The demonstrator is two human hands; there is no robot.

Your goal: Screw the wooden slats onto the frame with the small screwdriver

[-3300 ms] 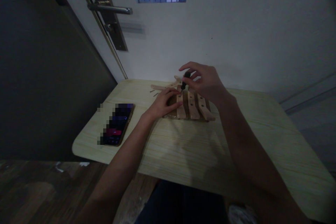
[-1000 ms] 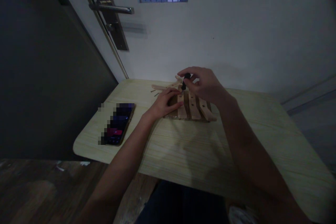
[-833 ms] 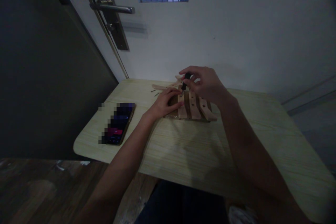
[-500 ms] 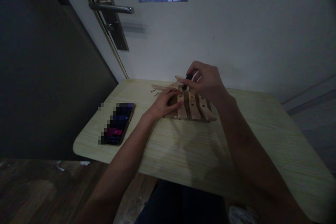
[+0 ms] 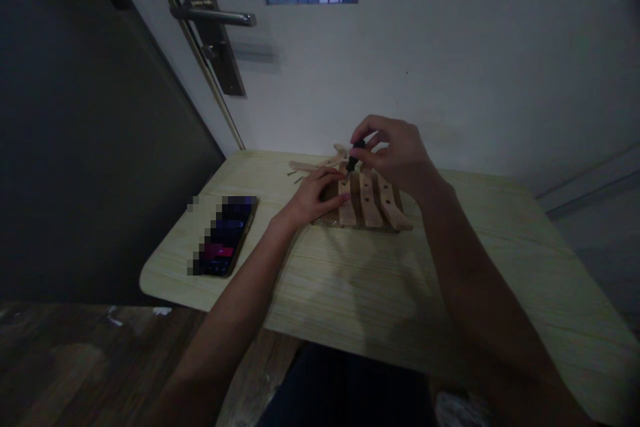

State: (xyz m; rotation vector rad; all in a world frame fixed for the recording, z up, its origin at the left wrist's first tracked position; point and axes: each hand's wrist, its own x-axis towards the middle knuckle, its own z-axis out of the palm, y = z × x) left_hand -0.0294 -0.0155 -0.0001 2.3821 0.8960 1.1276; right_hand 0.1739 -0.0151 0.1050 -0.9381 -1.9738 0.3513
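Note:
A small wooden slat assembly (image 5: 367, 203) lies on the light wooden table (image 5: 350, 280), with pale slats screwed across darker strips. My left hand (image 5: 313, 195) lies on its left end, fingers curled over the leftmost slat (image 5: 346, 208) and pressing it down. My right hand (image 5: 395, 153) hovers above the far edge and pinches the black handle of a small screwdriver (image 5: 353, 160). The tool stands nearly upright with its tip at the top of the leftmost slat.
A phone (image 5: 223, 235) with a lit screen lies on the table's left part. Loose wooden pieces (image 5: 313, 163) and small screws (image 5: 295, 177) sit behind the assembly. A door with a metal handle (image 5: 215, 15) stands at left; a white wall is close behind.
My right hand's fingers have shifted their hold around the screwdriver handle, which stays at the same slat. My left hand and the assembly have not moved.

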